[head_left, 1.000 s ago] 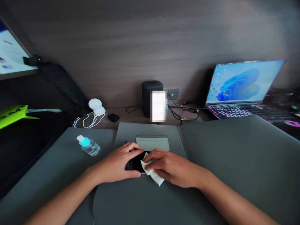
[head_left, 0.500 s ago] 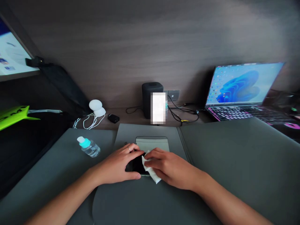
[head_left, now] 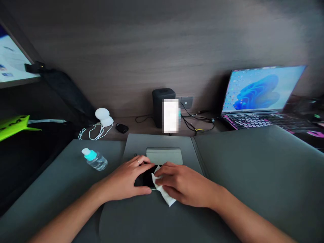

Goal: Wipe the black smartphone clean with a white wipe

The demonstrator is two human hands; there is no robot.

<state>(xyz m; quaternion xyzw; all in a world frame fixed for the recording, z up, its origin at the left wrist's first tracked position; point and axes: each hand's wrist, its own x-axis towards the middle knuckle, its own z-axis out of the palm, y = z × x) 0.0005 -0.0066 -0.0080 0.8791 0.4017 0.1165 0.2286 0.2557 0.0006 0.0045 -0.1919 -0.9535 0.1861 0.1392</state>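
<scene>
My right hand pinches the white wipe against the phone, its loose end now slightly nearer me; my left hand grips the phone's edges on the grey mat, so wiping seems ongoing

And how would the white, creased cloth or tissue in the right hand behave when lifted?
The white cloth or tissue is probably floppy, as it bends and creases under the right hand. It looks thin, so likely light.

Dark wood-grain wall — paler at upper right.
</scene>
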